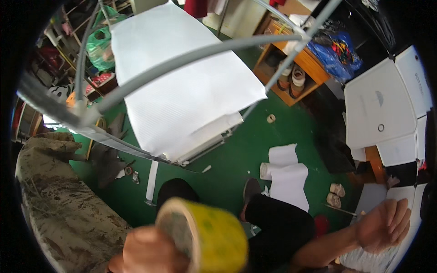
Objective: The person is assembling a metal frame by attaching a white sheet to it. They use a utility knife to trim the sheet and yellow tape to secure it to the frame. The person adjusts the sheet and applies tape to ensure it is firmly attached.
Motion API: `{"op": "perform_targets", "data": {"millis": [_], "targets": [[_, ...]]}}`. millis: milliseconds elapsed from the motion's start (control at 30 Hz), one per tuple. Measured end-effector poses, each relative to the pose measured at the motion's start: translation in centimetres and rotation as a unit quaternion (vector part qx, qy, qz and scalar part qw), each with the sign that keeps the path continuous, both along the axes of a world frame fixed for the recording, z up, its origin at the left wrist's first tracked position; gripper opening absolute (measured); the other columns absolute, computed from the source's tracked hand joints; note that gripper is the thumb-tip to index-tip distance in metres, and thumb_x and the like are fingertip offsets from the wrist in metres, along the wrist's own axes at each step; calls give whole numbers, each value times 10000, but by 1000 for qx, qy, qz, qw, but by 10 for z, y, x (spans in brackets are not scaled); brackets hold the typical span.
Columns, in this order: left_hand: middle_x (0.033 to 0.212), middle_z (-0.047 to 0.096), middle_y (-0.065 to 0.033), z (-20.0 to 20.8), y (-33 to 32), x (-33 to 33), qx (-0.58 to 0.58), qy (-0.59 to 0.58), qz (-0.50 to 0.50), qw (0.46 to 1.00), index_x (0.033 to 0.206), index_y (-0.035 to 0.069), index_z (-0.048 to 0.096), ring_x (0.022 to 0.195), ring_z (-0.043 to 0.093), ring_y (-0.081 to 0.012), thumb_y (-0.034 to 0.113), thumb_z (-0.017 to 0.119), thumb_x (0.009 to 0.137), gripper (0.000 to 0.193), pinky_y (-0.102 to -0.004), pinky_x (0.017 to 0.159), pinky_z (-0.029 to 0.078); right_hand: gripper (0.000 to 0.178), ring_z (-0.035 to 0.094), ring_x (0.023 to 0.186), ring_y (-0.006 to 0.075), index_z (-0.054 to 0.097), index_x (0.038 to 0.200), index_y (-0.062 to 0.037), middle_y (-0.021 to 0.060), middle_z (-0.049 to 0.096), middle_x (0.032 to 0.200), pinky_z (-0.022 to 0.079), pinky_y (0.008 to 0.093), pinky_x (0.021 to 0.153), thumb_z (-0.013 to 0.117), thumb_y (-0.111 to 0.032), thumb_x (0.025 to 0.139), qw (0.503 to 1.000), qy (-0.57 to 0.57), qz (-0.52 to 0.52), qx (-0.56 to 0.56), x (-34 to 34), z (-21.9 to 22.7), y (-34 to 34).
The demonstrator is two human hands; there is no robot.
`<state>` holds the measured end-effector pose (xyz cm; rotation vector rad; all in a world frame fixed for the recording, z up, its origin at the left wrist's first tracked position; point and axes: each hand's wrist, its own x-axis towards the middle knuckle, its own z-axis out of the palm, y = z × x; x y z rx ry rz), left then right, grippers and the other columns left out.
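Note:
In my left hand point(150, 250) is a large roll of yellow packing tape point(216, 239), held up close at the bottom middle. The fingers grip its edge, and the hand is blurred. My right hand point(384, 226) is raised at the lower right, apart from the roll, with its fingers curled together. Whatever they may hold is hidden. Beyond the tape stands a grey tube frame point(195, 50). A large white sheet point(182, 73) lies across it, with a folded strip along its near edge.
On the green floor point(218, 186) lie a partly unrolled white roll point(287, 179), a small tape roll point(271, 118) and a pair of shoes point(334, 195). A wooden shoe cabinet point(314, 63) stands far right, white boxes point(378, 113) to the right. Patterned cloth point(68, 200) covers something at left.

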<state>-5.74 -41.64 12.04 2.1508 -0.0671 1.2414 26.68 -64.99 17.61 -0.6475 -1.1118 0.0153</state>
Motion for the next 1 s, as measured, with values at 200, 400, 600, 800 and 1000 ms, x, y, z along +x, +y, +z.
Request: {"op": "perform_targets", "data": {"millis": [200,400,600,800,1000], "targets": [[800,607,-19,-98,16,62,93,203,128,966,1024,117,748,704,646,-197,125,727,742,283,-348,650,485,282,480,759,78,561,778,-199,-56,480,785,429,252,690,739,-128,985,991,84,45,-90,5,-24,8],[814,595,-33,-149,69,88,140,268,220,927,1121,122,704,806,635,-252,61,657,815,316,-422,749,516,239,488,756,102,551,850,-178,-46,492,814,448,283,700,717,-163,1022,977,114,131,-124,-1,-39,42],[1030,685,-122,-154,59,90,78,284,226,928,1322,92,634,1010,650,-347,49,782,797,547,-447,938,538,262,505,751,136,503,928,-149,-8,501,852,481,298,677,758,-153,990,964,148,172,-141,-6,-49,58],[1093,712,-114,-63,-12,46,-87,-19,-40,995,1128,79,639,931,691,-296,247,840,888,355,-446,817,569,226,457,607,143,474,910,-111,32,484,814,449,279,498,665,-74,1026,953,215,144,-155,-7,-59,80],[989,725,-109,-22,-57,51,-168,-229,-27,958,947,106,681,927,613,-239,161,875,852,223,-353,654,487,149,453,579,133,521,978,-73,49,488,811,431,268,480,633,23,1003,961,171,141,-164,-9,-68,97]]}}
